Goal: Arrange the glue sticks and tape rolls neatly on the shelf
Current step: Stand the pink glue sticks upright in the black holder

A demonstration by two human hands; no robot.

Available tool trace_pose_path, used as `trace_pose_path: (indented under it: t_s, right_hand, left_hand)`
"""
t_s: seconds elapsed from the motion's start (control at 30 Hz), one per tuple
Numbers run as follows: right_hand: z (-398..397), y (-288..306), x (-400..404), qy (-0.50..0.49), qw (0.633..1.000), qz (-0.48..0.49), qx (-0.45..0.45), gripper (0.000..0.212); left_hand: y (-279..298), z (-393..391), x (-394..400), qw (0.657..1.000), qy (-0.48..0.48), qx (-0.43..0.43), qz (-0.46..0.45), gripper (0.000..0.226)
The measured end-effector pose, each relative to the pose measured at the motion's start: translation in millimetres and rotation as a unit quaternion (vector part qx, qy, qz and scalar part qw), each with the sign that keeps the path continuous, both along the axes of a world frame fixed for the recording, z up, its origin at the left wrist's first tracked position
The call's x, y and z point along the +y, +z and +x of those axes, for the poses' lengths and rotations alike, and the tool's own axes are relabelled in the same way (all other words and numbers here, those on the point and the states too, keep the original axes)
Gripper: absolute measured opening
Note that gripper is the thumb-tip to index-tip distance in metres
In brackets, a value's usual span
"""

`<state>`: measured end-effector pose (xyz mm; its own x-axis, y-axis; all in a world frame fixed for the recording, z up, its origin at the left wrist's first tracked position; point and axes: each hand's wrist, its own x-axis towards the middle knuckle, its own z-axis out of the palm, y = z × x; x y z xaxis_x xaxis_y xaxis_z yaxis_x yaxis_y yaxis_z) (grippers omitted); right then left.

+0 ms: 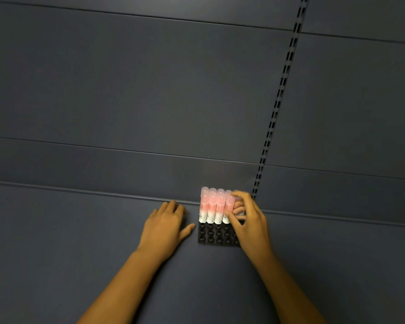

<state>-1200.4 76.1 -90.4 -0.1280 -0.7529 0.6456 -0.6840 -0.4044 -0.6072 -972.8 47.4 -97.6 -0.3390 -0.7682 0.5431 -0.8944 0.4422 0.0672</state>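
Two hands worked on the dark shelf. Leftmost, the left hand lay palm down on the shelf just beside the tray, fingers straight and relaxed, holding nothing, probably bracing. The black tray of round sockets kept the glue sticks upright in tidy rows at its far end, close to the back panel, while the near sockets stood bare. At the right, the right hand reached over the tray's right side, its fingers curled round the end stick, seemingly seating it in a socket. No tape rolls were in sight.
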Motion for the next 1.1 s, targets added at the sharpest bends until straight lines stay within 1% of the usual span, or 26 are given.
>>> trace_pose_path:
  t_s: [0.2,0.4,0.6,0.67,0.8,0.9,0.93,1.0,1.1]
  right_hand:
    - [-0.1,-2.6,-2.8,0.009,1.000,-0.006,0.014,0.053]
    - [-1.0,-4.7,-4.8,-0.003,1.000,0.008,0.024,0.048]
    - [1.5,0.7,1.0,-0.003,1.000,0.011,0.028,0.048]
    - [2.3,5.8,6.5,-0.008,0.999,-0.001,0.031,0.045]
    - [15.7,27.9,15.3,-0.025,0.998,-0.058,0.014,0.042]
    - [45.1,43.8,13.1,-0.015,0.992,-0.089,0.089,0.027]
    - [57.8,47.3,11.2,0.000,0.990,-0.082,0.111,0.025]
    - [86.1,52.6,8.6,0.062,0.988,-0.020,0.140,0.027]
    - [131.9,54.0,3.8,0.110,0.961,0.092,0.236,0.035]
  left_hand:
    - [0.5,0.1,1.9,0.999,-0.006,0.037,0.038,0.037]
    - [3.1,-3.2,4.4,0.996,-0.011,0.066,0.063,0.036]
    - [6.7,-5.4,7.2,0.994,-0.010,0.065,0.083,0.039]
    - [10.6,-2.6,9.7,0.994,-0.010,0.066,0.084,0.040]
    - [20.8,18.5,16.2,0.995,-0.004,0.048,0.083,0.039]
    - [28.5,49.7,19.8,0.995,0.015,0.031,0.092,0.040]
    - [31.5,61.6,20.7,0.995,0.023,0.024,0.095,0.040]
    - [37.3,86.9,24.3,0.995,0.038,0.011,0.096,0.040]
    - [47.4,130.3,35.0,0.993,0.068,-0.005,0.095,0.039]
